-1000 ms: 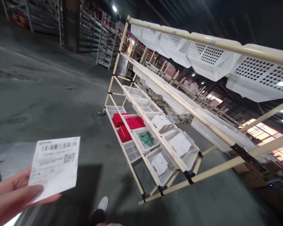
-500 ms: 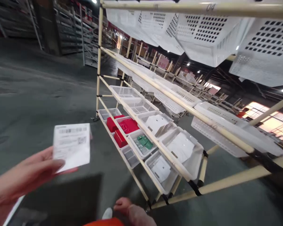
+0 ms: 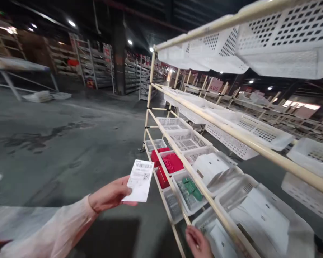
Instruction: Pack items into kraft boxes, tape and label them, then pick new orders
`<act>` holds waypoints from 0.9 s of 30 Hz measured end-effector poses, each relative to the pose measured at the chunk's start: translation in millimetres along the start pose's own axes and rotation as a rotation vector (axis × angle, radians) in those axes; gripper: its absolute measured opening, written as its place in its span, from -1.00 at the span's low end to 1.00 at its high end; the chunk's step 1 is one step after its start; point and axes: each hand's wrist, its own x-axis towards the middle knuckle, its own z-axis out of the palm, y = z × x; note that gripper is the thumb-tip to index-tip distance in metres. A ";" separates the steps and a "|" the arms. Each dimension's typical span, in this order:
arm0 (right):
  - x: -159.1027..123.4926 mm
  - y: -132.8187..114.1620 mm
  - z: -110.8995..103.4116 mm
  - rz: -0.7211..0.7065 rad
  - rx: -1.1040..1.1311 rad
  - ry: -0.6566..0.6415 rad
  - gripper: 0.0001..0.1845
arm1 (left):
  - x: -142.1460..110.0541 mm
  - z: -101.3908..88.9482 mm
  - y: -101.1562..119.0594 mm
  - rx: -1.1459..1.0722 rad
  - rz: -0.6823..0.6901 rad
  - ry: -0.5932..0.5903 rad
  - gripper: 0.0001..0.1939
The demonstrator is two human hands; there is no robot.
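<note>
My left hand [image 3: 114,193] is closed on a white paper label [image 3: 139,181] printed with a barcode and a square code, held up in front of the rack. Low in the view, my right hand [image 3: 197,242] has its fingers curled, beside or against a lower rail [image 3: 181,208] of the rack. Whether something is in those fingers I cannot make out. Close to that hand stand a white basket with green packets [image 3: 192,190] and a basket with white packages [image 3: 222,240]. Red boxes [image 3: 162,177] and a basket of red packets [image 3: 172,163] lie farther along.
The cream pipe rack [image 3: 151,71] runs along my right, with rows of white perforated baskets [image 3: 190,139] on several levels. A pink sign A05 [image 3: 215,85] hangs behind it. At far left is a table [image 3: 18,63]; metal shelving [image 3: 93,64] and a dark pillar [image 3: 120,53] stand behind.
The view has tilted up and turned left. My left hand with the label has shifted right, closer to the rack. My right hand has moved right, to the lower rail.
</note>
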 end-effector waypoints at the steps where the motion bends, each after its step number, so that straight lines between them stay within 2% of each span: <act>1: 7.0 -23.6 -15.9 -0.040 -0.080 0.074 -0.53 | 3.4 -0.3 -1.2 -0.001 -0.024 -0.010 -0.38; 4: 46.5 -91.3 -57.9 -0.202 -0.358 0.337 -0.51 | 9.7 -4.7 2.0 -0.018 -0.084 0.012 -0.37; 7: 109.8 -141.1 -79.9 -0.295 -0.565 0.529 -0.49 | 15.7 -15.2 14.9 -0.039 -0.121 0.061 -0.36; 9: 158.9 -161.8 -82.4 -0.407 -0.733 0.535 -0.38 | 22.6 -26.1 27.2 -0.033 -0.132 0.090 -0.40; 10: 183.1 -168.2 -81.1 -0.417 -0.838 0.509 -0.30 | 27.1 -32.9 34.0 -0.029 -0.138 0.105 -0.43; 13: 243.4 -172.9 -72.1 -0.184 -1.136 0.441 -0.09 | 43.9 -57.5 56.7 -0.031 -0.148 0.136 -0.44; 15: 266.3 -167.5 -65.9 0.015 -1.251 0.370 -0.03 | 57.1 -75.3 73.4 -0.035 -0.140 0.150 -0.42; 19: 271.8 -153.8 -59.6 0.232 -1.334 0.216 0.04 | 88.4 -104.5 106.1 -0.036 -0.148 0.212 -0.39; 23: 247.4 -150.8 -55.2 0.203 -1.402 0.226 0.00 | 118.7 -119.8 122.9 -0.045 -0.209 0.180 -0.37; 27: 216.7 -158.5 -44.7 0.222 -1.414 0.294 0.07 | 131.5 -129.0 119.7 -0.061 -0.265 0.101 -0.40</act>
